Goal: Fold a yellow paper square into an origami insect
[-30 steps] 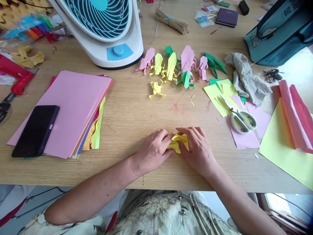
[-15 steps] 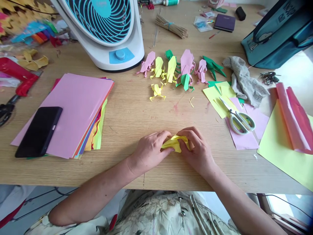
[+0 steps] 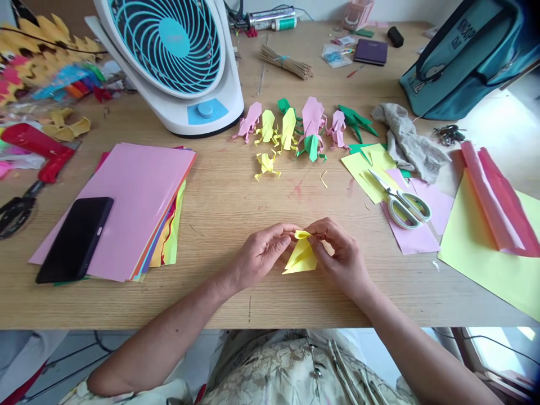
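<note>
Between my hands is a small piece of folded yellow paper (image 3: pixel 302 257), its pointed end toward me and a curled flap at the top. My right hand (image 3: pixel 340 250) pinches its upper right edge between thumb and fingers. My left hand (image 3: pixel 270 247) is at the upper left, fingers bent and fingertips at the curled flap; whether they grip it is hard to make out. Beyond my hands stand several folded paper frogs, among them a yellow frog (image 3: pixel 267 163), a large pink one (image 3: pixel 313 115) and a green one (image 3: pixel 311 147).
At left a black phone (image 3: pixel 75 239) lies on a stack of coloured paper (image 3: pixel 145 185), with a red-handled tool (image 3: pixel 40 149) beyond. A fan (image 3: pixel 177 73) stands behind. To the right are scissors (image 3: pixel 407 207) on paper scraps, a grey cloth (image 3: pixel 411 140) and a teal bag (image 3: pixel 459 67).
The yellow paper has turned from lying sideways to pointing toward me. My left hand has shifted from holding its left end to its top. The camera view has shifted slightly.
</note>
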`<state>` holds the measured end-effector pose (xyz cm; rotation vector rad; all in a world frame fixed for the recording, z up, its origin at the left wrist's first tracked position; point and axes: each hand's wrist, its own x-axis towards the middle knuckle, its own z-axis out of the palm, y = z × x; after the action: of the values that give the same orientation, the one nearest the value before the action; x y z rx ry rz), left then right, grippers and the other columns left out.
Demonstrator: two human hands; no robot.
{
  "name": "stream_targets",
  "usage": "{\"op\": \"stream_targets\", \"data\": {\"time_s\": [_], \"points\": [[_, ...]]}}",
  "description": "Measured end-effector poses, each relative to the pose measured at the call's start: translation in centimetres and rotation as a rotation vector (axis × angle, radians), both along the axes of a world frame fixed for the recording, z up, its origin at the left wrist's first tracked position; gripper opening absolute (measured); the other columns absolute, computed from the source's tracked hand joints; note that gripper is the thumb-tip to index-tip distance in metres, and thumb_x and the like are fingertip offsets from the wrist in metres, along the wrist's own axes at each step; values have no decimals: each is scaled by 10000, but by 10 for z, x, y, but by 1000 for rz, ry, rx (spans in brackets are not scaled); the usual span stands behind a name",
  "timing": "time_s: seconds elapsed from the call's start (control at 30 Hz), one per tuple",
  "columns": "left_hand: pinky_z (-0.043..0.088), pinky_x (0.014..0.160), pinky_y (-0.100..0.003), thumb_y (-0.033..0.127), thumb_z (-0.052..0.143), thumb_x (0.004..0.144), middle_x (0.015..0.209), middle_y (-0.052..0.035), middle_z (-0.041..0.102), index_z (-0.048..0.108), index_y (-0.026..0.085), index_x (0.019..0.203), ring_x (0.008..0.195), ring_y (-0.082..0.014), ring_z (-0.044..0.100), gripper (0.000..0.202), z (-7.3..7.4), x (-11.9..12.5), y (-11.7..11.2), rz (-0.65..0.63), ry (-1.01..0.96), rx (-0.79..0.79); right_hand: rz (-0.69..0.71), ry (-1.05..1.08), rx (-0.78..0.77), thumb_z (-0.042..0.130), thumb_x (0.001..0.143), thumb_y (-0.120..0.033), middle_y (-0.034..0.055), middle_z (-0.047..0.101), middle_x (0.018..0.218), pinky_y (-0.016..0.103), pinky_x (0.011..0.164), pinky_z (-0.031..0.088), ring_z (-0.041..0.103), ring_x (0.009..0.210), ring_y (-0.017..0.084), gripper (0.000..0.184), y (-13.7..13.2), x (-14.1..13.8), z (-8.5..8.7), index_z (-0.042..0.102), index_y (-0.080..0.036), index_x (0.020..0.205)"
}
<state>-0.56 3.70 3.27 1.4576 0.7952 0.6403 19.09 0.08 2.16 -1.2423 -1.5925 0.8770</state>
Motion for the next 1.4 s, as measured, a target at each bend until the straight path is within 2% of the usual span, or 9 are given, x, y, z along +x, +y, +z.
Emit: {"op": "stream_targets", "data": {"time_s": [0.2, 0.37, 0.5, 0.7, 0.83, 1.03, 1.2, 1.4], "points": [[523, 546, -159, 362, 652, 908, 897, -43, 579, 702, 186, 1092, 792, -130, 591, 259, -6, -1, 4, 114, -39, 134, 168, 358, -344, 578, 964, -306, 18, 592, 851, 254, 602, 430, 552, 717, 132, 97, 0, 2, -1, 620, -219, 976], [511, 493, -137, 347, 666, 901, 872, -25, 534, 724, 224, 1107, 689, -87, 525, 247, -2, -4, 7, -36, -214, 26, 329, 448, -465, 595, 954, -379, 20, 608, 862, 264, 633, 432, 552, 724, 132, 169, -2, 0, 1, 611, -211, 963], [475, 490, -129, 333, 693, 883, 837, -13, 526, 733, 201, 1041, 652, -70, 496, 209, -2, -4, 9, -85, -227, 17, 307, 431, -462, 619, 936, -402, 5, 601, 796, 248, 596, 403, 526, 682, 120, 201, -2, -2, 1, 614, -202, 923], [417, 497, -150, 322, 694, 880, 807, 9, 556, 682, 174, 955, 584, -49, 466, 166, -1, -2, 6, -40, -185, 49, 319, 407, -440, 610, 945, -396, 24, 639, 856, 248, 655, 439, 565, 750, 130, 215, -3, -1, 3, 624, -184, 972], [441, 551, -167, 325, 658, 899, 859, -14, 594, 680, 168, 912, 639, -66, 504, 159, 3, -1, 5, 50, -92, 132, 342, 393, -428, 604, 951, -401, 21, 635, 867, 244, 676, 452, 574, 762, 126, 227, -3, -1, 5, 624, -179, 996], [489, 641, -192, 312, 637, 908, 868, -37, 608, 695, 172, 922, 786, -120, 577, 152, 0, -1, 3, 110, -18, 228, 291, 373, -399, 712, 851, -468, 1, 599, 794, 218, 569, 430, 548, 677, 112, 320, -3, -8, 10, 609, -178, 936], [485, 618, -188, 288, 640, 912, 870, -39, 612, 701, 169, 922, 779, -116, 590, 134, 0, 0, 1, 98, -47, 217, 224, 285, -382, 705, 862, -449, -8, 596, 750, 217, 559, 419, 533, 649, 107, 286, -5, -11, 10, 619, -178, 893], [459, 590, -189, 292, 657, 905, 837, -43, 620, 725, 171, 899, 782, -122, 584, 139, 0, 1, 1, 121, -71, 262, 215, 255, -363, 673, 885, -467, 4, 609, 763, 223, 584, 432, 553, 680, 118, 294, -6, -11, 10, 619, -178, 903]]}}
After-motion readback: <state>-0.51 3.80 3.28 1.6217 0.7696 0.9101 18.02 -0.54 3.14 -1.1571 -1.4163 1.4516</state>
